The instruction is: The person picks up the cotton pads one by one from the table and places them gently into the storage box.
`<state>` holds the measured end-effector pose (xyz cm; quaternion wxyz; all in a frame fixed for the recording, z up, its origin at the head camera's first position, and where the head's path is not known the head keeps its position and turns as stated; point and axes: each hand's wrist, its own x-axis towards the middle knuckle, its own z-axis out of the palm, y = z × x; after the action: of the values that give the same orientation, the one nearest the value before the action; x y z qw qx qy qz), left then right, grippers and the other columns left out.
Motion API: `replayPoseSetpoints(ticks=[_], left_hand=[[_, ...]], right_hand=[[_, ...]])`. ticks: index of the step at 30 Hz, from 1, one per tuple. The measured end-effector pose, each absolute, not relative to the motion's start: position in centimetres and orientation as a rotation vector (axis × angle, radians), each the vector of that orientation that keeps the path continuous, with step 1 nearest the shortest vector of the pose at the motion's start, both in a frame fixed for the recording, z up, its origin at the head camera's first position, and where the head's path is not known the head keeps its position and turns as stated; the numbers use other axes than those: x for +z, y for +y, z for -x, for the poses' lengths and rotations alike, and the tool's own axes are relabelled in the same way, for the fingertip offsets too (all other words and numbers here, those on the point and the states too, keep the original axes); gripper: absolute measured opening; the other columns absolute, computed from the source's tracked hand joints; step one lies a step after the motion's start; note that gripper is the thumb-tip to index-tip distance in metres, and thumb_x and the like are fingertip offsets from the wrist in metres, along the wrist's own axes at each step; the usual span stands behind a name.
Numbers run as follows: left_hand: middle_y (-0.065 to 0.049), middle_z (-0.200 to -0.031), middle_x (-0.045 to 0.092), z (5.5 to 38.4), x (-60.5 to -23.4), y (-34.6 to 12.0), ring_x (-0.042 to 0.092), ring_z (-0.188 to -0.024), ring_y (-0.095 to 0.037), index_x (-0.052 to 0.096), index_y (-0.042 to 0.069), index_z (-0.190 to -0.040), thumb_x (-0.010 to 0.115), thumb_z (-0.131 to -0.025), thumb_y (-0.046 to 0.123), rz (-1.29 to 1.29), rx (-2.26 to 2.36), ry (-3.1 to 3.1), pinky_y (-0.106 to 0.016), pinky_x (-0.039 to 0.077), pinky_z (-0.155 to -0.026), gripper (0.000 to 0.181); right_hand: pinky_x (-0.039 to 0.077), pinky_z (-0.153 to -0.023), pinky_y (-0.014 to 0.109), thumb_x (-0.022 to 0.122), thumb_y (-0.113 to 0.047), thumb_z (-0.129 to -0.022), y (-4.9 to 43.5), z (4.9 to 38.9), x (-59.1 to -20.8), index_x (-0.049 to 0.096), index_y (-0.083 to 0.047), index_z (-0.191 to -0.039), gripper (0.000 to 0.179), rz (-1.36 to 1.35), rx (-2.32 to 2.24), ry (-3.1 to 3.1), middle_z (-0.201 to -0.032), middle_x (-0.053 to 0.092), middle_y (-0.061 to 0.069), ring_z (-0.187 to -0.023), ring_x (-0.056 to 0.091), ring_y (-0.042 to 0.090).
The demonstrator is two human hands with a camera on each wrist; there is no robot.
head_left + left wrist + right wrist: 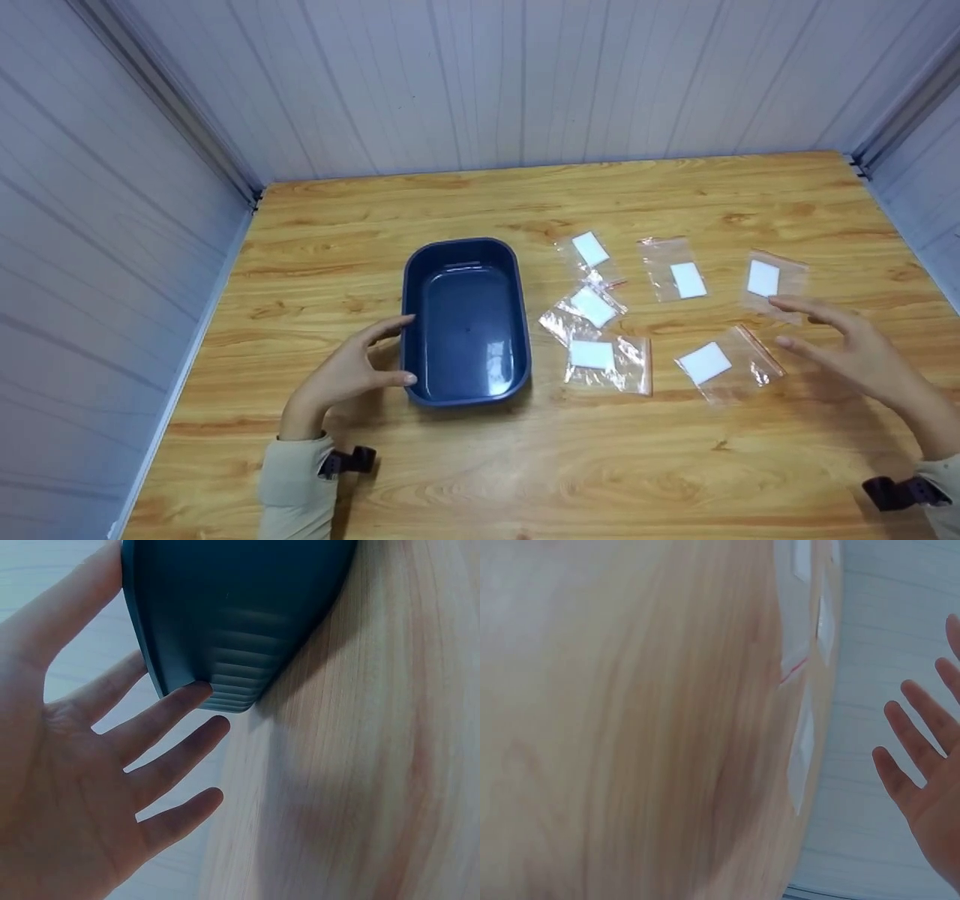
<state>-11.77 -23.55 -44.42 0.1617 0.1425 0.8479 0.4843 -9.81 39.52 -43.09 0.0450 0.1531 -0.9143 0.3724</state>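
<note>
A dark blue plastic tub [469, 322] stands on the table, its inside bare. At its left side is my left hand [352, 367], thumb and index fingertips at the rim. In the left wrist view the fingers of that hand [82, 757] spread out alongside the ribbed tub wall [240, 652]. My right hand [855, 349] hovers at the right with fingers apart, holding nothing. Nearest to it are a zip bag [793, 281] holding a white card and another zip bag [742, 364] with an orange-red seal. The right wrist view shows this hand [937, 780] raised over the tabletop.
Between tub and right hand lie more clear zip bags with white cards: one bag [675, 270] at the back, one bag [590, 251] nearer the tub, and two overlapping bags [592, 307], [611, 364] beside the tub. Panelled walls [480, 82] enclose the wooden table [570, 465].
</note>
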Motion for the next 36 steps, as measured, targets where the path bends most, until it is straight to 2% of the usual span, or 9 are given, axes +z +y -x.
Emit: replayPoseSetpoints(ticks=[2, 5, 9, 15, 20, 26, 36], left_hand=[[-0.007, -0.153, 0.041, 11.8, -44.4, -23.6, 0.034, -0.141, -0.033, 0.042, 0.016, -0.151, 0.087, -0.077, 0.030, -0.408, 1.387, 2.416, -0.062, 0.020, -0.115, 0.087], [-0.007, -0.153, 0.041, 11.9, -44.5, -23.6, 0.035, -0.141, -0.033, 0.042, 0.016, -0.151, 0.087, -0.077, 0.029, -0.408, 1.393, 2.407, -0.062, 0.020, -0.115, 0.088], [-0.010, -0.152, 0.043, 11.9, -44.5, -23.6, 0.034, -0.141, -0.037, 0.042, 0.014, -0.151, 0.087, -0.077, 0.027, -0.418, 1.414, 2.386, -0.064, 0.021, -0.114, 0.087], [-0.011, -0.151, 0.044, 11.9, -44.6, -23.6, 0.033, -0.141, -0.038, 0.042, 0.015, -0.151, 0.087, -0.077, 0.027, -0.413, 1.422, 2.375, -0.065, 0.021, -0.114, 0.087], [-0.013, -0.151, 0.044, 11.9, -44.7, -23.7, 0.033, -0.140, -0.039, 0.043, 0.013, -0.150, 0.086, -0.079, 0.024, -0.426, 1.426, 2.369, -0.065, 0.021, -0.113, 0.084], [-0.013, -0.151, 0.043, 12.0, -44.9, -23.7, 0.033, -0.140, -0.040, 0.042, 0.012, -0.151, 0.085, -0.079, 0.026, -0.434, 1.421, 2.372, -0.065, 0.023, -0.113, 0.084], [-0.010, -0.152, 0.043, 11.9, -44.8, -23.6, 0.035, -0.140, -0.036, 0.042, 0.016, -0.151, 0.087, -0.077, 0.026, -0.395, 1.432, 2.360, -0.062, 0.025, -0.114, 0.087]], right_hand=[[0.031, -0.092, 0.004, 0.074, -0.001, -0.087, 39.5, 9.8, -43.4, 0.061, -0.010, -0.136, 0.051, -0.499, 1.132, -2.800, -0.138, 0.056, -0.011, -0.121, 0.041, -0.013], [0.031, -0.091, 0.004, 0.075, -0.001, -0.086, 39.5, 9.8, -43.8, 0.062, -0.010, -0.134, 0.051, -0.503, 1.139, -2.824, -0.138, 0.058, -0.007, -0.121, 0.041, -0.013], [0.030, -0.090, 0.003, 0.076, 0.000, -0.084, 39.7, 9.7, -44.5, 0.062, -0.008, -0.132, 0.051, -0.562, 1.143, -2.828, -0.137, 0.054, -0.017, -0.122, 0.039, -0.014], [0.031, -0.091, 0.002, 0.080, 0.001, -0.079, 39.9, 9.6, -45.5, 0.065, -0.005, -0.128, 0.051, -0.657, 1.099, -2.824, -0.139, 0.052, -0.019, -0.123, 0.039, -0.013], [0.029, -0.096, 0.001, 0.081, 0.002, -0.077, 40.2, 9.6, -46.3, 0.065, -0.004, -0.128, 0.054, -0.705, 1.144, -2.842, -0.137, 0.055, -0.016, -0.128, 0.036, -0.013], [0.018, -0.106, 0.003, 0.084, 0.004, -0.069, 40.5, 9.9, -47.2, 0.064, -0.001, -0.127, 0.062, -0.837, 1.164, -2.805, -0.141, 0.053, -0.013, -0.136, 0.029, -0.010], [0.014, -0.106, 0.002, 0.086, 0.002, -0.065, 40.7, 10.1, -47.9, 0.066, -0.002, -0.125, 0.063, -0.858, 1.050, -2.836, -0.141, 0.056, -0.006, -0.133, 0.027, -0.011]])
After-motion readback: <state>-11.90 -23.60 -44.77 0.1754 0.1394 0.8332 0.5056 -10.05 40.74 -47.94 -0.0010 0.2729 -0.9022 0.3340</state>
